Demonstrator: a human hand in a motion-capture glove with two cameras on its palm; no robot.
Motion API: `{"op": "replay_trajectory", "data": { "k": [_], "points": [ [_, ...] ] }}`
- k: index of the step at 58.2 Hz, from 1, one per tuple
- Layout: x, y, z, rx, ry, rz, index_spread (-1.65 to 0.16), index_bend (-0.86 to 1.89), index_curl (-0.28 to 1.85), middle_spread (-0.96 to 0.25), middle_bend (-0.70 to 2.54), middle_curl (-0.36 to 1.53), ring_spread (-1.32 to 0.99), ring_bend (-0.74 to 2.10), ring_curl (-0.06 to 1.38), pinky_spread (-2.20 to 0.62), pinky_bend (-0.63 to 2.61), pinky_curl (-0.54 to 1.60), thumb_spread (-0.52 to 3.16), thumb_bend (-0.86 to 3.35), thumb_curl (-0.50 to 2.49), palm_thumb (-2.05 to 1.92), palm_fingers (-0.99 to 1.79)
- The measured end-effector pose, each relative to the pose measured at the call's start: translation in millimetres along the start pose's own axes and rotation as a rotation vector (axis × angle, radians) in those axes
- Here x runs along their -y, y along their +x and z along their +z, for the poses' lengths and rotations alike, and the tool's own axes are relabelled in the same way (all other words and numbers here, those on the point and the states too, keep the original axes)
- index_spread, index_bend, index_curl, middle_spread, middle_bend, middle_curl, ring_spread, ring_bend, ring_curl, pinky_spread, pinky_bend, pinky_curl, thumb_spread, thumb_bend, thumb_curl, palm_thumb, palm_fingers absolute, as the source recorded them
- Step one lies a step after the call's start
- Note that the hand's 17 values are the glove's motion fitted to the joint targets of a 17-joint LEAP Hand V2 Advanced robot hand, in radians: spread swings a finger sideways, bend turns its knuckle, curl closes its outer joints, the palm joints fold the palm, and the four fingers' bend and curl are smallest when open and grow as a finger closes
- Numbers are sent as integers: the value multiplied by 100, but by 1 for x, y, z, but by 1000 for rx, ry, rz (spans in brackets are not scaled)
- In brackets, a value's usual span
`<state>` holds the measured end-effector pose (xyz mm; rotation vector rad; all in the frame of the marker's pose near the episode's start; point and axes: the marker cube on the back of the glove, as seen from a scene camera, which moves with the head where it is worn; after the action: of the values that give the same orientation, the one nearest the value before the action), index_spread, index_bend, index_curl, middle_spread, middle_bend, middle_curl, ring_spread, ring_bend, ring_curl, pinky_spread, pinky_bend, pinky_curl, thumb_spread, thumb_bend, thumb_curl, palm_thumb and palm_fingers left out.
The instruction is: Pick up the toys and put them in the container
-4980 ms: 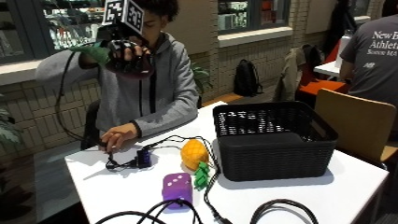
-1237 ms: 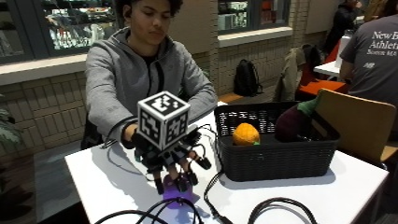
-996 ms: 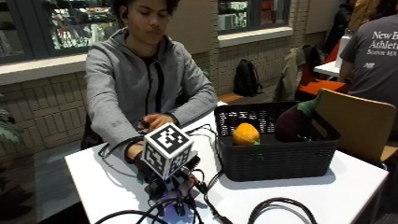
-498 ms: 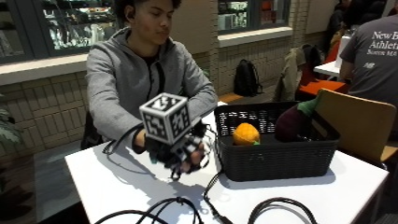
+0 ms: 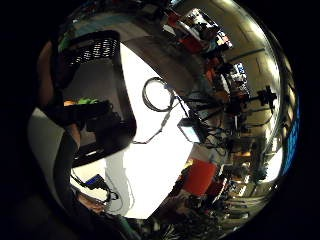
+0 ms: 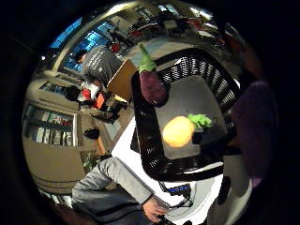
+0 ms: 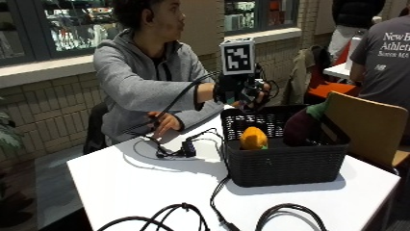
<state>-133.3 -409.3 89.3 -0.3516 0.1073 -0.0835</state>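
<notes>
A black mesh basket [image 7: 282,163] stands on the white table [image 7: 141,183]. Inside it lie an orange toy with green leaves [image 7: 253,138] and a purple eggplant toy [image 7: 300,126]. My gloved right hand [image 7: 247,94] hovers over the basket's back left corner with its fingers curled. In the thumb side palm view a purple toy [image 6: 253,131] sits close against the palm, held above the basket [image 6: 145,140], with the orange toy [image 6: 178,131] and the eggplant [image 6: 152,86] below. The outside view hides the purple toy behind the fingers.
The person's bare left hand [image 7: 163,122] rests on the table by a small black hub [image 7: 187,148] with cables. More black cable loops [image 7: 179,214] lie near the front edge. A wooden chair back [image 7: 362,127] stands right of the basket.
My right hand has risen from the table, where the purple toy lay, and moved right and back to over the basket. The purple toy is gone from the table.
</notes>
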Motion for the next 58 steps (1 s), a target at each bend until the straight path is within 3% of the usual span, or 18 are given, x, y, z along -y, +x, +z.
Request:
{"op": "replay_trajectory", "data": {
  "k": [8,14,15,19,22,33,48,58],
  "points": [
    [7,-7,16,-33,-69,24,-29,33,80,-37,38,101,-40,118,61,-38,130,49,96,20,85,83,72],
    [1,4,26,-77,-223,88,-29,21,83,-35,27,100,-36,114,62,-33,129,50,115,19,80,75,34],
    [-1,6,26,-88,-235,86,-29,8,77,-31,22,97,-33,103,59,-30,131,50,120,14,75,64,4],
    [-12,19,26,-155,-201,-62,-28,-6,63,-19,9,88,-23,79,53,-19,145,52,126,2,65,45,-45],
    [-24,26,23,-153,-115,-144,-28,-4,53,-12,5,81,-18,69,48,-14,145,49,129,-2,60,38,-45],
    [-79,53,24,-80,-46,-51,-28,9,38,2,6,59,-11,64,41,-4,136,43,141,-1,48,28,-27],
    [-180,114,50,-58,-38,148,-28,24,40,7,9,40,-10,62,40,-2,122,37,157,3,41,31,-9],
    [-231,135,63,-10,55,202,-28,33,43,7,14,35,-11,62,39,-2,115,34,160,6,39,35,-1]
  ]
}}
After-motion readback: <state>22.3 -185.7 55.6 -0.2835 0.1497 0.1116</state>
